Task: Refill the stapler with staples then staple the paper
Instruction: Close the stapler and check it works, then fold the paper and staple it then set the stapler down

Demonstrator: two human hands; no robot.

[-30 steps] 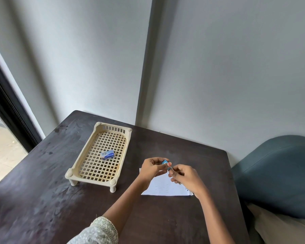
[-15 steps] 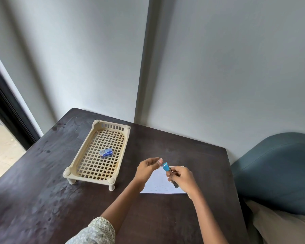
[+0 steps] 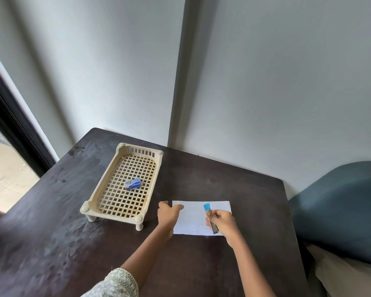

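A small blue and metal stapler [image 3: 208,213] is gripped in my right hand [image 3: 223,221], just above the right part of a white lined sheet of paper [image 3: 193,221] lying flat on the dark table. My left hand [image 3: 168,215] rests at the paper's left edge, thumb on the sheet, fingers curled and holding nothing I can see. A small blue box of staples [image 3: 133,183] lies in the cream lattice tray [image 3: 114,168] to the left of the paper.
The dark wooden table [image 3: 51,243] stands against a grey wall corner. A blue upholstered chair [image 3: 341,206] is close on the right. A dark door frame [image 3: 11,125] and a bright floor are on the left.
My left hand let go of the stapler and dropped to the paper's left edge. My right hand kept the stapler and lowered it over the sheet. The camera tilted slightly.
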